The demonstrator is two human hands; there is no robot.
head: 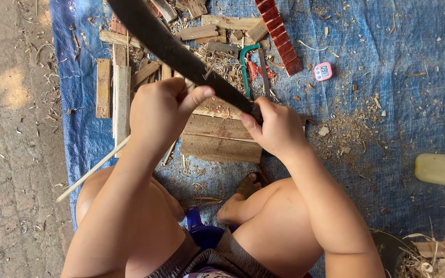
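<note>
A blue tarpaulin [397, 118] strewn with wood shavings covers the ground. The right hand [279, 128] clamps a long dark curved blade [176, 51]. The left hand [163, 110] is closed around a thin pale wooden strip [91, 172].

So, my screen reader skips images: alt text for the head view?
Seen from above, a seated person's right hand grips a long dark blade while the left hand holds a thin pale stick, over wood planks on a blue tarp.
</note>
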